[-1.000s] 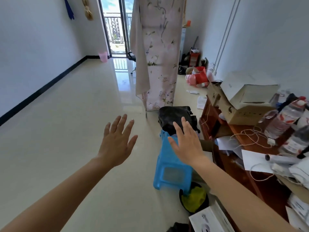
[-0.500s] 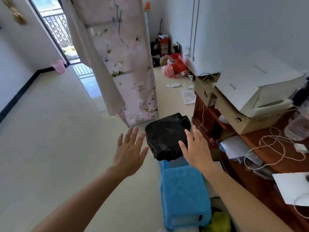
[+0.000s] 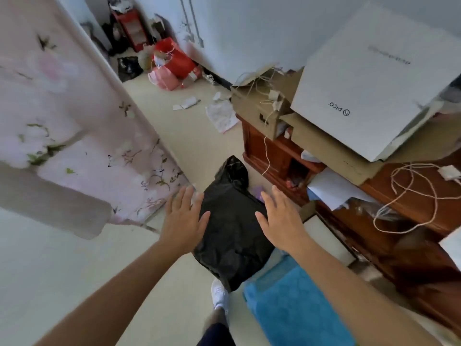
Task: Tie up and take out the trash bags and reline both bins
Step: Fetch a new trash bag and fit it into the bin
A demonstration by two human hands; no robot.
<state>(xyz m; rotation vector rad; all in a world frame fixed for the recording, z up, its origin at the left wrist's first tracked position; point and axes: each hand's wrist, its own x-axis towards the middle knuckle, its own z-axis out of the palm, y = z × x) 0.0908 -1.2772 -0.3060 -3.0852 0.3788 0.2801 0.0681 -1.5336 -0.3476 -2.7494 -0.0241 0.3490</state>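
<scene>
A bin covered by a black trash bag [image 3: 232,228] stands on the floor in front of me, its plastic bunched up at the far side. My left hand [image 3: 183,221] hovers flat over the bag's left edge with fingers spread and straight. My right hand [image 3: 280,219] is held flat over the bag's right edge, fingers straight too. Neither hand grips anything. A small piece of purple [image 3: 258,191] shows behind the bag.
A blue plastic stool [image 3: 296,300] stands just right of the bag. A wooden desk [image 3: 424,203] with cardboard boxes [image 3: 369,78], papers and cables is on the right. A floral curtain [image 3: 74,136] hangs on the left. Red and pink bags [image 3: 172,63] and paper scraps lie further back.
I have stepped closer and the view has tilted down. Both hands have come over the black bag, one at each side, still flat and holding nothing.
</scene>
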